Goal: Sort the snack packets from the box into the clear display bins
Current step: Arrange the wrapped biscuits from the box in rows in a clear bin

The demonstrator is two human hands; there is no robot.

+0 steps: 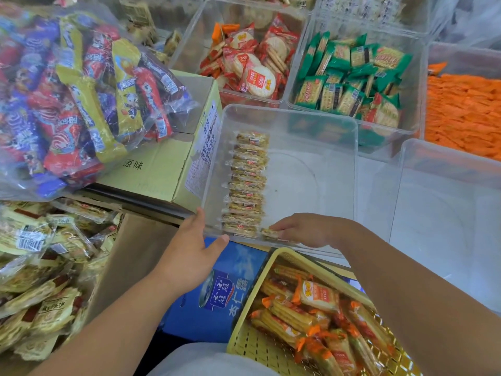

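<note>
The bag of mixed snacks at upper left runs off the left edge. The heap of yellow packets at lower left is cut off too. The yellow basket passes under the right forearm and out the bottom. Label print on the cardboard box is too small to read.

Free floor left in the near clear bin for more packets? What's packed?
The near clear bin is bare right of the packet row, up to its right wall. The right hand sets a packet beside the row's near end. The red-packet bin and green-packet bin are crowded.
</note>
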